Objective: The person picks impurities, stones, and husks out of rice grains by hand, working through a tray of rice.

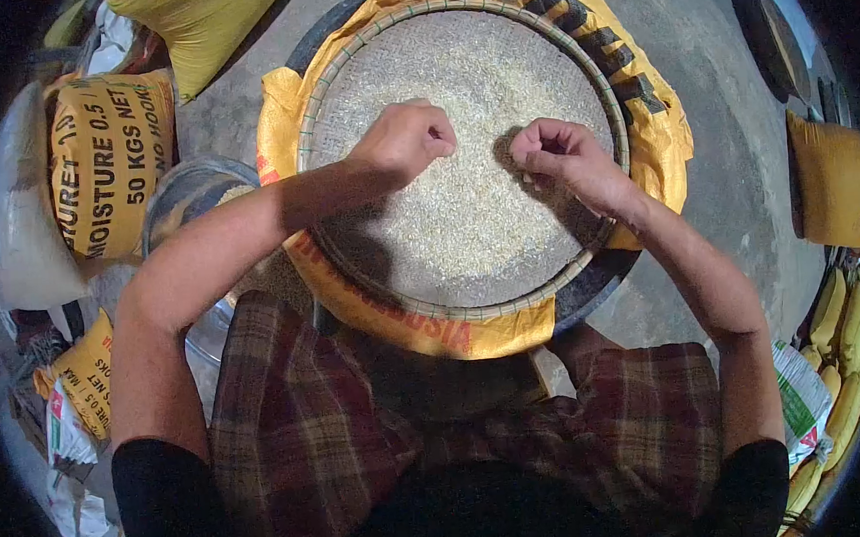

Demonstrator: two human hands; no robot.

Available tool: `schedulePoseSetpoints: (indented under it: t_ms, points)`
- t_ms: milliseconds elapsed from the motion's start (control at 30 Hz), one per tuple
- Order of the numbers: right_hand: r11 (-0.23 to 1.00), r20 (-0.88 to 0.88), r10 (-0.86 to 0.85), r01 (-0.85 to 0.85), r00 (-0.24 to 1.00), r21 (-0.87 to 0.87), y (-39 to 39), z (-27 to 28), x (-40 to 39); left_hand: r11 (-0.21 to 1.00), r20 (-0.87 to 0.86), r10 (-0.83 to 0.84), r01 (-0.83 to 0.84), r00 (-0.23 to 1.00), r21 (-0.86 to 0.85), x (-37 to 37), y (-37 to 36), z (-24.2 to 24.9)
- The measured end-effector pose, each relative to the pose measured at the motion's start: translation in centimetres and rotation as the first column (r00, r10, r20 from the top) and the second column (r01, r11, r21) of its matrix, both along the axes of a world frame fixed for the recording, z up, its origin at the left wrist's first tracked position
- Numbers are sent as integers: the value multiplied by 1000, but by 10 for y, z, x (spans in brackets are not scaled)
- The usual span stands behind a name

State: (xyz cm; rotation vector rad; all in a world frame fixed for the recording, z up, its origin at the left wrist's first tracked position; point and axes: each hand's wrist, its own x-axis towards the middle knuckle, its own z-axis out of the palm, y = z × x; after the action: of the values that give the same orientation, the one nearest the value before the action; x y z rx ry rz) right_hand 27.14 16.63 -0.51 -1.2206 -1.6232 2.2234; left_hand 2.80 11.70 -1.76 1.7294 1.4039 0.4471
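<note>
Grain (457,223) lies spread in a pale layer across a round woven tray (358,97), straight ahead of the seated person and above plaid-covered legs (296,412). A bound rim (471,311) closes the tray all round, and a strip of bare weave shows between much of the grain and that edge. Beneath, a yellow sack (665,149) juts past the rim, with a dark curved edge (592,294) showing under it at the near right. Room opens over the far half of the tray and in the gap between the hands; grey floor (738,204) stretches away on the right, while a metal bowl (192,176) and a printed sack (114,168) crowd the left. Being round, the tray favours no direction, but the grain patch runs somewhat longer from far side to near. The left hand (404,141), its forearm crossing the left rim, has curled fingers drawn in near the thumb; the right hand (575,164), reaching in over the right rim, bends its fingers towards its thumb. Both are over the grain, well apart; whether either pinches any kernels, one cannot tell.
</note>
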Motion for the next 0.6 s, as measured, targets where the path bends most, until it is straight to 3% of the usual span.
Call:
schedulePoseSetpoints:
  t_ms: [133,200,233,300,333,400,433,500,533,600]
  points:
    - [998,5,-51,51,999,-44,2,5,1,972,81,193,-179,978,-149,-11,4,1]
    - [998,20,-44,44,999,-42,3,12,-1,878,437,370,-155,820,-453,-18,8,-1]
    - [999,57,-29,27,998,36,1,16,-4,878,437,372,-159,819,-451,-16,7,2]
    - [993,91,-11,1,996,117,-5,28,-14,725,421,555,-169,717,-667,-8,3,11]
    - [963,65,45,-61,997,264,-10,35,-20,727,421,557,-175,715,-664,-2,-1,16]
    - [874,62,146,-158,987,460,-23,64,-37,546,431,709,-47,558,-837,9,-8,24]
    - [797,11,188,-159,982,582,-31,66,-44,511,479,741,68,470,-857,13,-13,18]
    - [670,-39,244,-140,969,729,-40,75,-60,406,370,827,5,423,-914,19,-22,14]
    - [663,-42,252,-140,967,735,-37,75,-62,414,375,827,-3,419,-910,15,-23,16]
    - [593,111,242,-237,964,769,-23,71,-64,419,403,816,56,414,-906,-1,-31,21]
